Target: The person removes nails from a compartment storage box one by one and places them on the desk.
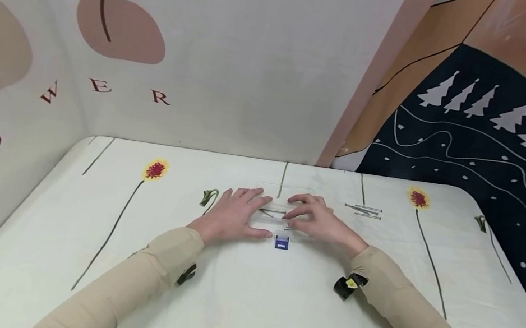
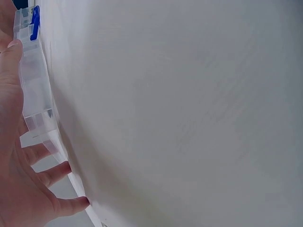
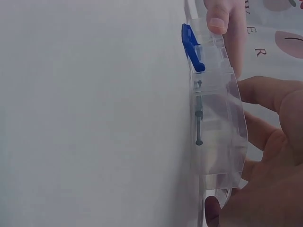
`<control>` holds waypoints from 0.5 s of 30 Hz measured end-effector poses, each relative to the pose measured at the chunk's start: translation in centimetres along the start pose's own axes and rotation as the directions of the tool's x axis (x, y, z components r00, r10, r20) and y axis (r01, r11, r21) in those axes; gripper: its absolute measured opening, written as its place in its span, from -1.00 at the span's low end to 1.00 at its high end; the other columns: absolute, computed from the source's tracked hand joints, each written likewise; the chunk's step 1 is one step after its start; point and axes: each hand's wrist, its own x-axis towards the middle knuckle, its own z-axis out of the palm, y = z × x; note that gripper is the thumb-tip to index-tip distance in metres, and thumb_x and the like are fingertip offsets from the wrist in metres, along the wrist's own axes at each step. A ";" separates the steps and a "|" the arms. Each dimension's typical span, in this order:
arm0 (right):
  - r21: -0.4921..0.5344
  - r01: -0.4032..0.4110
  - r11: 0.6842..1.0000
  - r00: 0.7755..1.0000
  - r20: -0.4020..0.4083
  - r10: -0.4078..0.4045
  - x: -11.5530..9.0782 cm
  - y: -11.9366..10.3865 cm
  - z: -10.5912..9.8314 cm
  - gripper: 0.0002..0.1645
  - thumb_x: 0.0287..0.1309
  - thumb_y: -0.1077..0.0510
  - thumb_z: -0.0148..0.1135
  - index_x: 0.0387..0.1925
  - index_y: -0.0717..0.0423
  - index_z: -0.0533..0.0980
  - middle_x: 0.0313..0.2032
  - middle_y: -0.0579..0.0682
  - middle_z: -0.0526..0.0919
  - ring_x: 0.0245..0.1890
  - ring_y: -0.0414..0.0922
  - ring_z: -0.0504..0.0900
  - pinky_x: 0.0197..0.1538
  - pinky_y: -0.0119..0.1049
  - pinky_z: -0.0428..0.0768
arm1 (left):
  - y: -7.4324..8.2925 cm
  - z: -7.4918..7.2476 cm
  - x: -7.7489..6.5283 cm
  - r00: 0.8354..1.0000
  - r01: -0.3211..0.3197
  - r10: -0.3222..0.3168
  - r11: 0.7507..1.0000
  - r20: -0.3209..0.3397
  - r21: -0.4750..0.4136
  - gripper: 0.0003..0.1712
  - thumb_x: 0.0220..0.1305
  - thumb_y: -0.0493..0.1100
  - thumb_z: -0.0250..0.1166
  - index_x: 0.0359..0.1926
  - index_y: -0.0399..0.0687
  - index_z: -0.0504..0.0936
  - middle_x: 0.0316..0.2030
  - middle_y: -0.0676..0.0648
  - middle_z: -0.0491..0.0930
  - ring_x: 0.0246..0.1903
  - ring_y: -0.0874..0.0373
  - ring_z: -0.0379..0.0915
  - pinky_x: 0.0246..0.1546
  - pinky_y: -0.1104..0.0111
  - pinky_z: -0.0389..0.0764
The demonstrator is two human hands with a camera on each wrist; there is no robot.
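Clear box (image 3: 218, 158), blue latch (image 1: 282, 243), nails (image 3: 199, 120) inside: we found it on the bench (image 1: 246, 309) between left hand (image 1: 235, 214), fingers spread, and right hand (image 1: 320, 222), whose grip we could not tell.

Dk red ltrs (image 1: 99, 85) "O W E R" on white backdrop (image 1: 236, 69); blue clip's (image 1: 282, 242) white mark too sm. to read.

Head view looks forward and down; wrist views, nearer, both catch the clear box (image 3: 222, 158) side-on.
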 end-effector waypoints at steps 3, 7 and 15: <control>-0.007 -0.004 1.000 1.000 0.026 0.005 0.2 -0.1 0.0 -0.78 0.15 0.11 0.29 -0.16 0.03 0.69 0.22 0.08 0.39 0.26 0.19 0.13 0.19 0.37 -0.04 | -0.1 0.0 0.0 1.000 0.001 -0.001 1.000 0.001 -0.004 0.01 0.12 0.53 0.10 0.46 0.12 0.21 0.45 -0.11 0.08 0.36 -0.13 0.04 0.28 -0.17 0.06; -0.038 -0.016 0.999 0.997 0.070 0.018 0.4 -0.4 0.0 -0.78 0.13 0.08 0.29 -0.16 0.00 0.65 0.19 0.08 0.36 0.25 0.18 0.12 0.16 0.33 -0.02 | -0.2 0.0 -0.1 1.000 0.005 -0.005 1.000 0.010 -0.008 0.01 0.11 0.53 0.11 0.46 0.12 0.21 0.45 -0.11 0.07 0.36 -0.13 0.03 0.28 -0.17 0.04; -0.106 -0.064 0.992 0.993 0.096 0.074 0.8 -1.5 0.1 -0.85 0.15 0.13 0.25 -0.22 0.00 0.60 0.15 0.09 0.33 0.24 0.18 0.11 0.12 0.30 0.03 | -0.3 0.1 0.0 1.000 -0.006 0.006 1.000 0.008 -0.010 0.02 0.11 0.54 0.10 0.46 0.12 0.20 0.45 -0.11 0.06 0.36 -0.14 0.03 0.28 -0.18 0.04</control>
